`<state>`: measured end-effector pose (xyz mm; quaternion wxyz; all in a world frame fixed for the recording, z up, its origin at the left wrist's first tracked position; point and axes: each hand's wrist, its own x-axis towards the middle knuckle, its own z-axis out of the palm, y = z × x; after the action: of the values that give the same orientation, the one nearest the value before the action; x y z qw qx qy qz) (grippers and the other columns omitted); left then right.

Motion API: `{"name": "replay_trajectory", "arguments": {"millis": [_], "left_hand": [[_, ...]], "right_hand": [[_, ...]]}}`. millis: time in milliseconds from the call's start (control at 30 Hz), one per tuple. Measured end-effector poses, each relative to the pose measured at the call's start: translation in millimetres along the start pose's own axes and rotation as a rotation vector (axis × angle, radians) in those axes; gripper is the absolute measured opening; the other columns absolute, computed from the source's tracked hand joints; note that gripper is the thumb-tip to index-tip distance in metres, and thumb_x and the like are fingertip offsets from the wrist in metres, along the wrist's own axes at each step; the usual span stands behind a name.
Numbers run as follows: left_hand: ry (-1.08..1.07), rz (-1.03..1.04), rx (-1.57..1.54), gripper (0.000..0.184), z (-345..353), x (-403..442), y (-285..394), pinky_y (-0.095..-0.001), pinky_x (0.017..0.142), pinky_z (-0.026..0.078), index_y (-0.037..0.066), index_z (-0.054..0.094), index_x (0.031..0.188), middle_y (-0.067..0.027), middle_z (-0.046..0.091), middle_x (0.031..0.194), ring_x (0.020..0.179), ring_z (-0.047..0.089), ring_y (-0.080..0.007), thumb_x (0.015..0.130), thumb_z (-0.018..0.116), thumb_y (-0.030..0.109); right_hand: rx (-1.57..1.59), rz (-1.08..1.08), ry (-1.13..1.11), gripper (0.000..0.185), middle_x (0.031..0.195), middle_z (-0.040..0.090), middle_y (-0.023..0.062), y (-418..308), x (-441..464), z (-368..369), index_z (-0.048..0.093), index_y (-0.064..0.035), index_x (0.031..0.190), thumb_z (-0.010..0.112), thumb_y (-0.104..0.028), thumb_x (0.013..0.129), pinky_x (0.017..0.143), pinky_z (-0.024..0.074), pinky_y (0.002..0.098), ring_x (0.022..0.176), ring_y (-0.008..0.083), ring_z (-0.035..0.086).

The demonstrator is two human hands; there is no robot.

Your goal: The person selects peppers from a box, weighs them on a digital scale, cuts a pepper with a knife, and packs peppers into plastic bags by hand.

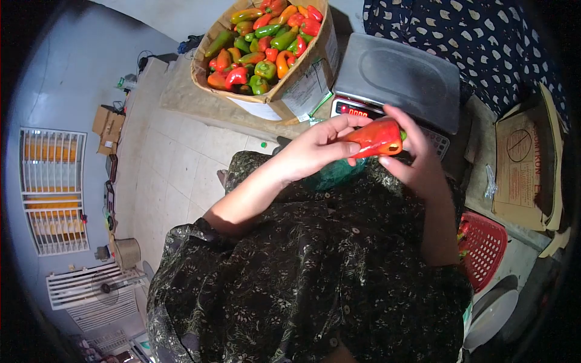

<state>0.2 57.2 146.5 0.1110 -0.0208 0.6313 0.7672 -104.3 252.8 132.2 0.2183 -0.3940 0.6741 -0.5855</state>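
Observation:
A red pepper (378, 138) with a small dark spot near its stem end is held up between both hands, in front of the digital scale (402, 75). My left hand (321, 145) is closed round the pepper's left end. Around the stem end, my right hand (417, 151) has its thumb and fingers curved, touching or very near the pepper. Green netting (339, 174) lies below the hands, against the dark floral garment. The scale's red display is lit, partly hidden by the fingers.
A box of red and green peppers (290, 100) stands beyond my left hand. At the right are a cardboard box (520, 169), a red plastic basket (487, 248) and a pale bowl (493, 317). Dark patterned cloth (484, 36) hangs behind the scale.

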Motion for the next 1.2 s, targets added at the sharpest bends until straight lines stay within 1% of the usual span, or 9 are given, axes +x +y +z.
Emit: {"name": "replay_trajectory", "arguments": {"millis": [233,300,333,500,700,800,1000,1100,1200], "left_hand": [[-0.085,-0.073,-0.582,0.069,-0.7,0.3,-24.4,-0.0376,0.079,0.053,0.013,0.011,0.145,-0.0201,0.052,0.117,0.088,0.064,-0.027,0.089,0.051,0.007],[-0.081,-0.082,-0.605,0.071,0.8,0.7,-27.0,-0.0372,0.079,0.054,0.016,0.009,0.145,-0.0206,0.052,0.116,0.09,0.064,-0.029,0.089,0.052,0.008],[-0.077,-0.085,-0.614,0.073,1.8,1.3,-28.0,-0.0371,0.078,0.054,0.017,0.008,0.146,-0.0209,0.053,0.116,0.091,0.063,-0.03,0.089,0.053,0.008],[-0.104,-0.123,-0.581,0.07,9.3,7.9,-32.4,-0.0374,0.075,0.055,0.015,0.013,0.144,-0.0165,0.054,0.109,0.091,0.063,-0.0312,0.087,0.054,0.006],[-0.1,-0.178,-0.672,0.048,12.5,25.9,-44.9,-0.0345,0.068,0.057,0.0,0.032,0.13,-0.0163,0.053,0.113,0.081,0.063,-0.0237,0.085,0.048,0.011],[-0.137,-0.225,-0.918,0.046,8.2,27.6,-48.3,-0.0331,0.068,0.056,-0.001,0.036,0.128,-0.0159,0.053,0.114,0.079,0.061,-0.021,0.087,0.047,0.015],[-0.002,-0.22,-0.728,0.038,18.3,32.2,-36.0,-0.0289,0.065,0.053,-0.001,0.042,0.124,-0.013,0.056,0.108,0.068,0.054,-0.0143,0.095,0.042,0.025],[-0.054,-0.251,-0.681,0.038,24.4,51.5,-44.7,-0.0287,0.064,0.053,0.0,0.045,0.121,-0.0116,0.058,0.103,0.069,0.055,-0.0138,0.097,0.043,0.029],[-0.138,-0.231,-0.685,0.034,37.3,80.0,-49.6,-0.0281,0.064,0.053,0.001,0.049,0.114,-0.0113,0.061,0.1,0.074,0.06,-0.015,0.096,0.044,0.03]], "right_hand": [[-0.912,0.111,0.705,0.053,0.12,0.056,0.0159,156.0,-65.8,-169.0,0.045,-0.0099,0.132,0.06,-0.027,0.084,0.096,0.0414,0.0406,0.118,0.028,0.05],[-1.222,0.954,0.475,0.048,0.122,0.054,0.0193,165.8,-91.0,-179.9,0.051,-0.0087,0.127,0.056,-0.034,0.086,0.096,0.0402,0.0405,0.116,0.034,0.05],[-1.179,0.989,0.407,0.045,0.122,0.053,0.0202,194.5,-116.0,-189.1,0.054,-0.0083,0.123,0.057,-0.033,0.085,0.096,0.0403,0.0412,0.115,0.0358,0.05],[-1.236,0.491,0.559,0.042,0.107,0.061,0.0208,279.3,-173.8,-178.4,0.055,-0.0036,0.118,0.061,-0.023,0.081,0.09,0.0438,0.0432,0.105,0.0375,0.056],[-0.771,0.729,0.553,0.042,0.101,0.064,0.017,234.5,-134.8,-181.0,0.054,-0.0014,0.118,0.06,-0.019,0.081,0.082,0.0459,0.0381,0.093,0.0283,0.061],[-0.099,0.853,0.527,0.04,0.092,0.064,0.0101,249.3,-145.1,-201.6,0.054,-0.0004,0.114,0.062,-0.018,0.079,0.071,0.0457,0.0322,0.078,0.0176,0.058],[-0.37,0.372,0.696,0.039,0.088,0.062,0.0066,148.0,-134.3,-153.5,0.056,-0.0003,0.111,0.067,-0.02,0.079,0.062,0.0434,0.0275,0.068,0.0117,0.053],[-0.137,0.446,0.647,0.04,0.094,0.062,0.0083,64.1,-114.0,-110.2,0.055,0.0012,0.11,0.068,-0.021,0.08,0.074,0.0475,0.0297,0.081,0.0158,0.059],[-0.681,0.143,0.494,0.048,0.099,0.062,0.0158,10.7,-103.0,-73.9,0.055,-0.0001,0.111,0.069,-0.033,0.078,0.079,0.0483,0.0369,0.09,0.0277,0.062]]}}
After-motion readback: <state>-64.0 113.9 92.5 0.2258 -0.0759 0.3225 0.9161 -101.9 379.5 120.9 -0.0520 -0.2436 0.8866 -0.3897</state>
